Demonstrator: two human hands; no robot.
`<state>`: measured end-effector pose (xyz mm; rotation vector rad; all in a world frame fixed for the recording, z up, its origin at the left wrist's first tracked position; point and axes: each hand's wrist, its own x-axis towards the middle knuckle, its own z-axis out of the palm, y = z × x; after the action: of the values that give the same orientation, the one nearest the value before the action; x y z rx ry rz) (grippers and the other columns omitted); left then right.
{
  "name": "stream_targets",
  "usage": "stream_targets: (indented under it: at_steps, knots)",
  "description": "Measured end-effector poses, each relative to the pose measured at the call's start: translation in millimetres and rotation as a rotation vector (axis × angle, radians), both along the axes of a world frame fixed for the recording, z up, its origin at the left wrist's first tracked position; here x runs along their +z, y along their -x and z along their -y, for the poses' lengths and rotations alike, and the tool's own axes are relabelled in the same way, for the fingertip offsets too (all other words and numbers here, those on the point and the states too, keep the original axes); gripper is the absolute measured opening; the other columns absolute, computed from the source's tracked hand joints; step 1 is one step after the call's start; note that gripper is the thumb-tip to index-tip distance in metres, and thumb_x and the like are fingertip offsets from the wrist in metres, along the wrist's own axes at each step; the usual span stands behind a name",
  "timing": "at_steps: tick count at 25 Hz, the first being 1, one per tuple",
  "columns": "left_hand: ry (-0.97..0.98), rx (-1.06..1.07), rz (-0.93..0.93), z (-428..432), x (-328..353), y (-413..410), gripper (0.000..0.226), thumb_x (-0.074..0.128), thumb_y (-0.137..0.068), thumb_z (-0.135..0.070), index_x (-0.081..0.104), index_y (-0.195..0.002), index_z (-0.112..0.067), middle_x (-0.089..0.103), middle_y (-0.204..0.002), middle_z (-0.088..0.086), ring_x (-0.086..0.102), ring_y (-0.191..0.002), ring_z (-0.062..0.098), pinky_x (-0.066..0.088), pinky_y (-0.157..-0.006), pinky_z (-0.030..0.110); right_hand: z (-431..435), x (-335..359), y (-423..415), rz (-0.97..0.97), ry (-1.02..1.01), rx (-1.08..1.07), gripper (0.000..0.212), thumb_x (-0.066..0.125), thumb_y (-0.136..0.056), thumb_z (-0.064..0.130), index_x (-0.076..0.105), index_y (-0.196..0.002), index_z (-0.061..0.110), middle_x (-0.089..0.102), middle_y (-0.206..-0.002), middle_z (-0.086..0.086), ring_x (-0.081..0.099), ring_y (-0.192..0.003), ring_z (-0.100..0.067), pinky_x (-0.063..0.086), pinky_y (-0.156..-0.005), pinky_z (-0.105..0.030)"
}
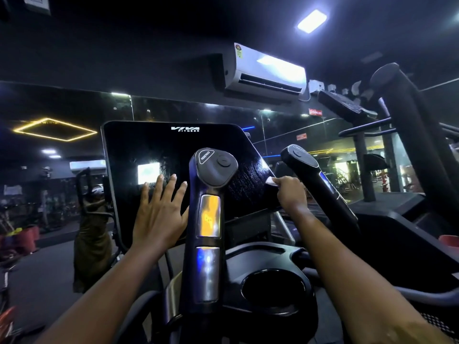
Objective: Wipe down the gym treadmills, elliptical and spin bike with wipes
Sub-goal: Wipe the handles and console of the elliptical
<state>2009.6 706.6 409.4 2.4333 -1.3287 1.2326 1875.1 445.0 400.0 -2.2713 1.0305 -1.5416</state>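
Above the black moulded cup holder point(275, 286), my left hand point(159, 214) lies spread flat on the glossy black console screen point(159, 150), apparently steadying it, while my right hand point(290, 192) pinches a small white wipe point(269, 181) against the screen's right edge.

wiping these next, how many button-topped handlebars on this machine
2. The centre handlebar stands in front of the console; the right handlebar is right of the right hand holding the wipe. Others may be hidden.
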Motion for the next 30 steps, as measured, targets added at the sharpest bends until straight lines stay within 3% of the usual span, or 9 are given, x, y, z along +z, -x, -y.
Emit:
stream_targets:
  at_steps: [3,10,13,15,18,21,26,28,30]
  knots:
    - [0.012,-0.014,0.008,0.5,-0.3,-2.7,0.106,-0.026,-0.055,-0.047,0.005,-0.151,-0.016,0.000,-0.159,0.009,-0.007,-0.146,0.028,-0.005,-0.118,0.045,-18.0,-4.5,-6.4,-0.207,0.117,-0.167,0.031,0.039,-0.087,-0.002,0.063,-0.107,0.003,0.063,-0.109,-0.021,0.057,-0.104,-0.038,0.041,-0.079,-0.038]
    - [0.060,-0.105,-0.014,0.7,-2.7,-2.6,0.104,-0.017,-0.061,-0.051,0.020,-0.149,-0.010,0.015,-0.157,0.015,0.004,-0.146,0.033,-0.001,-0.117,0.048,-92.0,-24.5,-20.7,-0.368,0.336,-0.081,0.031,0.045,-0.086,0.003,0.059,-0.113,0.011,0.063,-0.106,-0.011,0.057,-0.100,-0.032,0.038,-0.074,-0.034]
    - [0.067,-0.098,0.000,1.3,-2.9,-3.9,0.104,-0.017,-0.061,-0.052,0.020,-0.149,-0.011,0.016,-0.157,0.014,0.004,-0.146,0.032,-0.001,-0.117,0.048,-110.0,-29.7,-26.8,-0.330,0.452,0.139,0.031,0.052,-0.080,0.002,0.066,-0.104,0.016,0.067,-0.100,-0.010,0.060,-0.095,-0.032,0.043,-0.074,-0.032]
    - [0.079,-0.108,0.005,2.0,-3.7,-6.5,0.102,-0.016,-0.064,-0.053,0.023,-0.148,-0.011,0.019,-0.156,0.015,0.005,-0.146,0.033,0.000,-0.117,0.048,-97.5,-16.8,-21.5,-0.157,0.322,0.254,0.036,0.054,-0.079,0.002,0.069,-0.108,0.018,0.069,-0.101,-0.015,0.063,-0.096,-0.034,0.049,-0.083,-0.035]
    - [0.085,-0.116,0.012,2.2,-5.3,-8.2,0.101,-0.016,-0.065,-0.052,0.024,-0.148,-0.010,0.020,-0.156,0.015,0.006,-0.146,0.033,0.000,-0.117,0.049,-44.0,9.8,-8.6,0.110,0.056,0.058,0.032,0.052,-0.086,0.002,0.067,-0.113,0.012,0.066,-0.109,-0.017,0.062,-0.103,-0.031,0.044,-0.087,-0.032]
    - [0.080,-0.103,0.013,3.6,-3.9,-6.3,0.104,-0.021,-0.061,-0.051,0.017,-0.150,-0.013,0.013,-0.158,0.012,0.000,-0.146,0.031,-0.003,-0.117,0.047,-15.3,18.3,-13.3,-0.039,0.020,-0.142,0.034,0.044,-0.088,-0.001,0.066,-0.113,0.007,0.065,-0.111,-0.018,0.058,-0.106,-0.034,0.041,-0.087,-0.035]
    - [0.034,-0.020,0.039,3.1,-2.9,-6.0,0.104,-0.026,-0.059,-0.050,0.008,-0.152,-0.017,0.004,-0.159,0.007,-0.005,-0.146,0.028,-0.003,-0.118,0.046,-47.0,11.1,-34.7,-0.171,0.248,-0.079,0.033,0.044,-0.088,-0.001,0.066,-0.109,0.009,0.062,-0.105,-0.013,0.057,-0.101,-0.033,0.041,-0.079,-0.034]
    - [0.033,-0.011,0.031,3.5,-2.3,-7.2,0.092,-0.019,-0.072,-0.054,0.010,-0.152,-0.018,0.002,-0.160,0.007,-0.005,-0.146,0.027,-0.004,-0.118,0.046,-66.7,1.3,-35.7,-0.222,0.298,-0.021,0.030,0.045,-0.089,0.003,0.066,-0.110,0.009,0.061,-0.103,-0.013,0.057,-0.099,-0.035,0.041,-0.077,-0.036]
    - [0.027,0.000,0.041,6.2,-1.8,-11.2,0.066,0.003,-0.094,-0.051,0.014,-0.151,-0.019,0.004,-0.160,0.006,-0.006,-0.146,0.026,-0.005,-0.117,0.046,-87.2,-9.0,-32.0,-0.299,0.353,0.108,0.036,0.047,-0.086,0.002,0.066,-0.114,0.014,0.062,-0.106,-0.010,0.057,-0.100,-0.034,0.041,-0.080,-0.034]
